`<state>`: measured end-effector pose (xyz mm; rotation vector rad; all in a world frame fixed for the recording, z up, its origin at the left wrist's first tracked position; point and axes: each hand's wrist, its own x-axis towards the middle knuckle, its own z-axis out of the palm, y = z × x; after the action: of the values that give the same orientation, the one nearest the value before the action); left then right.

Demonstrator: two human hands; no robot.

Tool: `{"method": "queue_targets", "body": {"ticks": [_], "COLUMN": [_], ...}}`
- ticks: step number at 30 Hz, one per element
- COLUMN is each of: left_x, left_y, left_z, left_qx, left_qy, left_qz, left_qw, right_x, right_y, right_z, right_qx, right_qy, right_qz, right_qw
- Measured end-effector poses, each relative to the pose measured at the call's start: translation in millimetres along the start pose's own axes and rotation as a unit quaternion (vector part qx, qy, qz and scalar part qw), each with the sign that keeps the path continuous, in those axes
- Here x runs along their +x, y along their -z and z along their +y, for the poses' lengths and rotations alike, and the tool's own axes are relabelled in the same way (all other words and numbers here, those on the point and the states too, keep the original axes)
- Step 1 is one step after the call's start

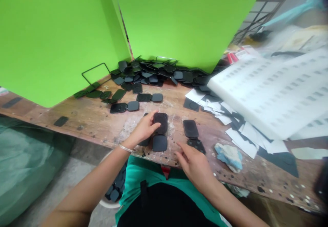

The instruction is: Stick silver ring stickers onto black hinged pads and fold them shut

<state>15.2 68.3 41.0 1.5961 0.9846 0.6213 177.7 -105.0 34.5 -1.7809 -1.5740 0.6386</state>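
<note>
In the head view my left hand (pixel 145 128) holds a black hinged two-panel piece (pixel 160 143) by its upper panel. The thumb lies over that panel's face and the fingers are at its far left edge. The piece is unfolded, its smooth lower panel towards me. Another black piece lies partly hidden under my left hand. My right hand (pixel 193 164) is open and holds nothing, thumb and fingers apart. Just beyond its fingers, another unfolded piece (pixel 191 128) rests on the table, its lower panel dotted.
A wooden table (pixel 92 123) carries a heap of black pieces (pixel 153 71) against green boards (pixel 174 18). To the right are a crumpled blue-white rag (pixel 229 157), white paper scraps (pixel 246 143) and a white perforated sheet (pixel 271 90). A bucket (pixel 109 203) stands below.
</note>
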Motion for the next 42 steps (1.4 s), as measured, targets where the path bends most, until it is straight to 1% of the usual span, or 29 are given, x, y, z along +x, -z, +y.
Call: {"method": "queue_targets", "body": {"ticks": [2, 4, 5, 7, 9, 10, 12, 14, 16, 18, 19, 21, 23, 24, 26, 27, 28, 30, 32, 34, 36, 38, 42], "left_x": [1.4, 1.8, 1.8, 0.7, -3.4, -6.9, -16.8, -28.6, -39.0, -45.3, -46.6, -46.3, -44.1, -43.0, -41.5, -41.3, -41.4, -42.3, -43.3, -43.8, -43.5, -42.5, -40.6], "left_y": [-2.1, -4.5, -5.7, -8.7, -13.6, -17.1, -26.2, -36.8, -46.0, -51.5, -52.7, -52.5, -50.6, -49.6, -48.1, -47.6, -47.3, -46.6, -45.9, -44.9, -43.8, -42.8, -41.6], "left_z": [-1.6, -1.4, -0.9, 0.0, 0.1, -0.3, -2.3, -6.1, -11.7, -18.0, -20.8, -24.7, -25.7, -25.3, -23.0, -21.5, -20.1, -17.6, -16.4, -16.5, -17.6, -19.3, -21.7], "left_qx": [0.115, 0.234, 0.275, 0.318, 0.352, 0.379, 0.440, 0.484, 0.508, 0.525, 0.531, 0.543, 0.552, 0.556, 0.563, 0.565, 0.567, 0.569, 0.567, 0.562, 0.556, 0.552, 0.546], "left_qy": [-0.039, -0.079, -0.094, -0.111, -0.129, -0.143, -0.173, -0.189, -0.189, -0.186, -0.184, -0.183, -0.182, -0.181, -0.180, -0.179, -0.178, -0.175, -0.175, -0.178, -0.183, -0.189, -0.205], "left_qz": [-0.008, -0.013, -0.014, -0.010, 0.011, 0.019, 0.023, 0.005, -0.012, -0.025, -0.030, -0.038, -0.045, -0.048, -0.056, -0.061, -0.066, -0.074, -0.077, -0.073, -0.071, -0.072, -0.070], "left_qw": [0.993, 0.969, 0.957, 0.941, 0.927, 0.914, 0.881, 0.855, 0.840, 0.830, 0.826, 0.819, 0.812, 0.810, 0.805, 0.803, 0.802, 0.800, 0.801, 0.804, 0.807, 0.809, 0.809], "right_x": [-7.4, -9.7, -8.9, -4.6, 1.9, 5.2, 11.0, 15.2, 18.2, 21.4, 23.4, 28.3, 33.5, 35.6, 37.8, 37.6, 36.6, 32.3, 26.7, 22.3, 20.9, 22.4, 27.7], "right_y": [6.9, 11.7, 13.4, 15.6, 17.0, 17.7, 19.2, 21.9, 26.2, 32.3, 35.5, 40.4, 40.0, 37.2, 26.8, 20.3, 13.7, 2.9, -2.7, -3.7, -2.9, -3.3, -11.1], "right_z": [12.3, 21.2, 24.8, 32.3, 41.8, 47.3, 58.5, 66.9, 69.9, 66.7, 63.2, 53.9, 44.4, 40.7, 36.6, 36.0, 36.2, 37.0, 36.4, 34.4, 33.1, 34.4, 43.6], "right_qx": [-0.103, -0.187, -0.228, -0.297, -0.352, -0.374, -0.401, -0.401, -0.378, -0.341, -0.313, -0.227, -0.098, -0.026, 0.091, 0.122, 0.130, 0.077, -0.028, -0.137, -0.204, -0.224, -0.217], "right_qy": [0.059, 0.091, 0.097, 0.092, 0.078, 0.068, 0.047, 0.032, 0.025, 0.005, -0.010, -0.039, -0.052, -0.055, -0.066, -0.071, -0.072, -0.057, -0.022, 0.014, 0.043, 0.078, 0.157], "right_qz": [0.042, 0.071, 0.088, 0.123, 0.146, 0.147, 0.122, 0.084, 0.056, 0.056, 0.069, 0.112, 0.146, 0.152, 0.142, 0.135, 0.127, 0.107, 0.085, 0.073, 0.078, 0.089, 0.104], "right_qw": [0.992, 0.975, 0.965, 0.942, 0.921, 0.913, 0.907, 0.912, 0.924, 0.938, 0.947, 0.967, 0.983, 0.987, 0.983, 0.981, 0.981, 0.990, 0.996, 0.988, 0.975, 0.967, 0.958]}}
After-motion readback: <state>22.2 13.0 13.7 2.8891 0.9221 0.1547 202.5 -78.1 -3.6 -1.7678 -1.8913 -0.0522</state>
